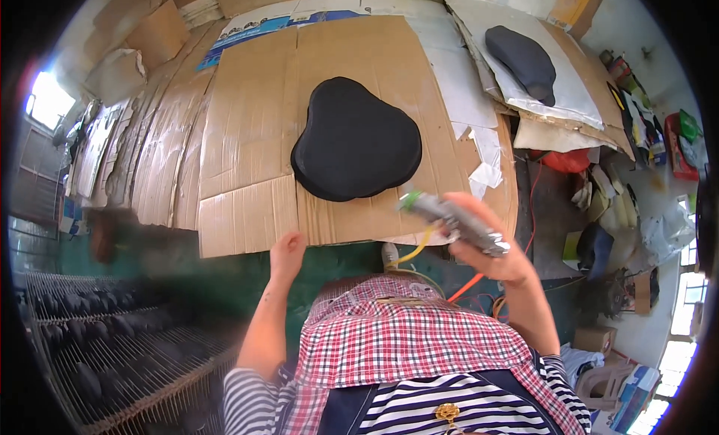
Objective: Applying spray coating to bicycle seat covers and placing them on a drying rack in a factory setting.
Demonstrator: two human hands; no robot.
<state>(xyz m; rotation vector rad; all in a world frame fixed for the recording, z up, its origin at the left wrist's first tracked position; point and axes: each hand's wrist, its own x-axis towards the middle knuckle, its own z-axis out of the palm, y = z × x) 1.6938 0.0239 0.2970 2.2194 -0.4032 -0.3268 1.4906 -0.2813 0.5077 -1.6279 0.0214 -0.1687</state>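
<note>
A black, three-lobed seat pad [358, 139] lies flat on the brown cardboard [247, 146] that covers the table. To its lower right, my right hand [490, 248] is wrapped round a grey hand tool with a green end [449, 216]; motion blurs it a little, and its exact kind is unclear. The green end points left and stands just off the pad's near right edge. Yellow hose [413, 249] and orange hose [466, 287] show below the tool. At the table's near edge, my left hand [287, 255] is loosely curled, with nothing showing in it, apart from the pad.
Another black seat piece [524, 64] rests on a white-covered stack at the far right. Torn white paper [485, 169] lies right of the pad. A wire rack [120, 330] with several dark pieces stands at lower left. Red cable [533, 203] hangs beside the table.
</note>
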